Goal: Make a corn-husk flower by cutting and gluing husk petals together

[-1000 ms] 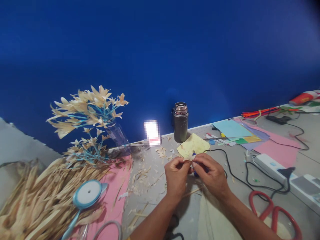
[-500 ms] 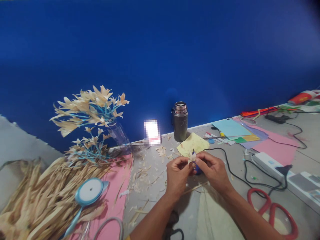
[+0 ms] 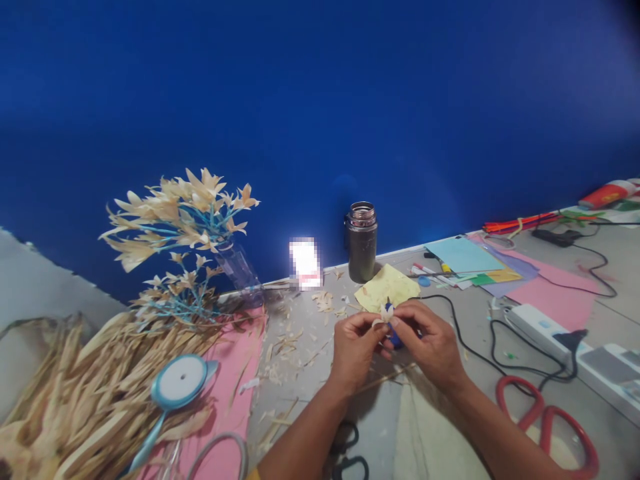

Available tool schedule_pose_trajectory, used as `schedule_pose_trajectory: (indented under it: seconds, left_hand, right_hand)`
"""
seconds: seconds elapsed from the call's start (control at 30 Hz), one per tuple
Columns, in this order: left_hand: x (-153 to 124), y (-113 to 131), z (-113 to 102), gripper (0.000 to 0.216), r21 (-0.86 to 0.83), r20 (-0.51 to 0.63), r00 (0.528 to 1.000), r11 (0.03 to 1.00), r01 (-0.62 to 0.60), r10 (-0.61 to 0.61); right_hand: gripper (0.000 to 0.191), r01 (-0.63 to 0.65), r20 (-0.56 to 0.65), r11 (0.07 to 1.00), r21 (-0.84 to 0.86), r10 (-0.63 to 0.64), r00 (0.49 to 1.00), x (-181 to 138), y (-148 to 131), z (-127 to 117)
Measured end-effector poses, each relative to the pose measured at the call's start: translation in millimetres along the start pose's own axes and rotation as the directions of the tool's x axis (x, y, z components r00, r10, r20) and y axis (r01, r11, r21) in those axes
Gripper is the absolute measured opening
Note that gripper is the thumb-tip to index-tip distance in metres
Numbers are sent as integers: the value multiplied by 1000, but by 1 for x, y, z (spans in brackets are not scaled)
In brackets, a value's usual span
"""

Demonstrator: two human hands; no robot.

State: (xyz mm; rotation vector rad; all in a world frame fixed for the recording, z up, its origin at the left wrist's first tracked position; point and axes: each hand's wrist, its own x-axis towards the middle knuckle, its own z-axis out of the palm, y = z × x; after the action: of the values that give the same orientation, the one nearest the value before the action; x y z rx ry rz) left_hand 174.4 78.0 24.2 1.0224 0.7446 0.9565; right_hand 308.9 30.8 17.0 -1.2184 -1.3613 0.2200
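Pinching together above the grey table (image 3: 310, 373), the left hand (image 3: 356, 351) and the right hand (image 3: 431, 345) share one small flower (image 3: 386, 311), a pale cream thing of short pointed petals that stick up just over the fingertips, with a bit of dark blue showing beneath it between the two hands; what that blue part is cannot be told. The left thumb and forefinger are closed narrowly on the flower from its own side, and the right fingers are curled in tight against it from the other, so both hands grip the same piece. It sits near the middle of the table, just in front of a crumpled yellow paper (image 3: 387, 285) and a dark steel flask (image 3: 362, 242) that stands upright by the blue wall. To the left a clear vase (image 3: 239, 268) leans with a spray of the same cream flowers on blue stems (image 3: 177, 223), beside a heap of dried husks (image 3: 85, 393) and a reel of light blue ribbon (image 3: 179, 381) on pink paper. Red scissors (image 3: 547, 427) lie to the right, near a black cable (image 3: 480, 347)
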Motion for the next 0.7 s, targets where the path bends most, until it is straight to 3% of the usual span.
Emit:
schedule_pose_trajectory:
  seconds: [0.53,0.7]
  left_hand:
    - [-8,-3,5,42,-2,91,993,997,-76,76]
    - [-8,-2,1,40,43,95,988,992,-123,118]
  right_hand:
    - [11,-186,93,936,298,166,982,-4,3,0]
    - [13,-263,127,912,313,234,964,-3,1,-1]
